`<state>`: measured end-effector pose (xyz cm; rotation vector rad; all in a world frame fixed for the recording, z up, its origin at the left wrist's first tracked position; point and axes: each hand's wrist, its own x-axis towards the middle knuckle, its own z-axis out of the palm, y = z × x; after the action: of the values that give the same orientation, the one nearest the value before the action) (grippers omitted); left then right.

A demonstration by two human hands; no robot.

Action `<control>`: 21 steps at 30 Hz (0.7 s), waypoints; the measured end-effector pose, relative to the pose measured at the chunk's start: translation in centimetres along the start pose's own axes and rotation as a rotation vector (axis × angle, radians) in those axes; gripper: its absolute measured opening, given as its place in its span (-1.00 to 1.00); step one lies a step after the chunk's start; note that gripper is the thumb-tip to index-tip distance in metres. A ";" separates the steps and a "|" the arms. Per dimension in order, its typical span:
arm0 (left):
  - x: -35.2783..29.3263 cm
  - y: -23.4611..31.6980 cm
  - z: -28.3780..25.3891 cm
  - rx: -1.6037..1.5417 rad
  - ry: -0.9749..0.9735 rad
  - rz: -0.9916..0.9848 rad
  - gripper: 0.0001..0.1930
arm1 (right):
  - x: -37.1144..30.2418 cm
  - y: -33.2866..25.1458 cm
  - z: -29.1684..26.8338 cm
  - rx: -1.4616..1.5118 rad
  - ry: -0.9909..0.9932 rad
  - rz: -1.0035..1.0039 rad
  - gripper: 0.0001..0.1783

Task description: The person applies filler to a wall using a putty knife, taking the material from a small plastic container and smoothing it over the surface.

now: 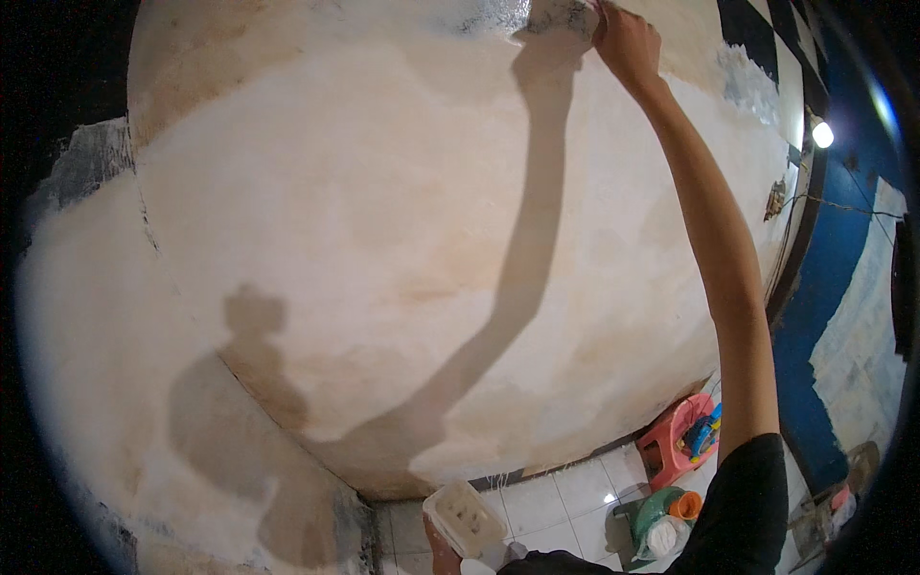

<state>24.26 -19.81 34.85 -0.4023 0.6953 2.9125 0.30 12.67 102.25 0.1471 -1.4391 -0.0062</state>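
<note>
High at the top edge, my right hand (628, 43) is closed at the wall (383, 220), its fingers bent around something I cannot make out. Left of it, a wet, shiny patch (494, 15) shows on the wall beside the hand's shadow. Low in the picture is a cream tub (467, 518) with pale, uneven residue inside. My left hand (442, 553) shows only in part along the tub's left side and appears to grip it; its fingers are mostly hidden.
A pink plastic chair (671, 441) with a blue toy stands by the wall's foot. Nearer are a green container (652, 513) and an orange cup (685, 505) on white floor tiles (537, 503). A lit bulb (822, 133) hangs at right by the blue wall (819, 326).
</note>
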 end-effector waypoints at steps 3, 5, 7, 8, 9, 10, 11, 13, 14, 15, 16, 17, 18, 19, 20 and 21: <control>-2.6 0.5 2.9 0.059 0.065 0.058 -0.34 | 2.2 1.6 4.5 -0.016 -0.061 0.054 -0.84; -2.6 0.1 1.3 0.053 0.127 0.092 -0.35 | 0.5 -0.3 6.7 -0.088 0.009 -0.225 -0.69; -2.8 0.3 0.3 0.063 0.105 0.128 -0.34 | -3.3 -5.5 6.5 -0.042 -0.212 -0.205 -0.76; -2.4 -0.4 0.5 0.067 0.070 0.105 -0.34 | -5.4 -5.6 6.3 -0.081 0.005 -0.381 -0.73; -2.2 -0.7 0.9 0.097 0.078 0.084 -0.33 | -7.5 -6.3 6.3 -0.090 0.028 -0.480 -0.71; -2.1 -0.3 1.5 0.127 0.101 0.080 -0.33 | -9.1 -8.3 5.3 -0.093 0.136 -0.603 -0.71; -2.5 0.4 1.5 0.158 0.135 0.099 -0.33 | -10.8 -10.7 4.2 -0.054 0.100 -0.606 -0.72; -2.3 0.4 1.6 0.130 0.089 0.093 -0.31 | -11.8 -10.8 2.6 0.071 -0.007 -0.552 -0.65; -2.0 0.2 1.8 0.114 0.061 0.085 -0.30 | -11.7 -9.9 1.9 0.145 -0.068 -0.502 -0.62; -1.8 0.0 2.0 0.122 0.048 0.094 -0.29 | -10.5 -7.8 1.5 0.147 -0.075 -0.413 -0.61; -1.7 -0.1 1.7 0.122 0.048 0.102 -0.28 | -8.6 -5.3 1.5 0.156 -0.081 -0.320 -0.59; -1.4 -0.1 1.5 0.122 0.049 0.104 -0.28 | -6.5 -2.6 1.7 0.065 -0.123 -0.208 -0.61; -1.0 -0.4 1.3 0.125 0.047 0.090 -0.27 | -4.9 0.6 2.0 -0.040 -0.169 -0.097 -0.62; -0.7 -0.4 1.0 0.122 0.046 0.086 -0.26 | -3.9 2.6 2.3 -0.051 -0.052 -0.062 -0.63; -0.4 -0.4 0.7 0.118 0.045 0.082 -0.26 | -3.1 4.0 2.5 -0.064 0.068 -0.030 -0.63; -0.3 -0.3 0.3 0.113 0.050 0.088 -0.25 | -3.1 4.2 3.6 -0.075 0.030 -0.062 -0.63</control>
<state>24.51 -19.44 35.01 -0.4443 0.9024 2.9349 -4.02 16.81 100.03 0.1291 -1.4023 -0.1082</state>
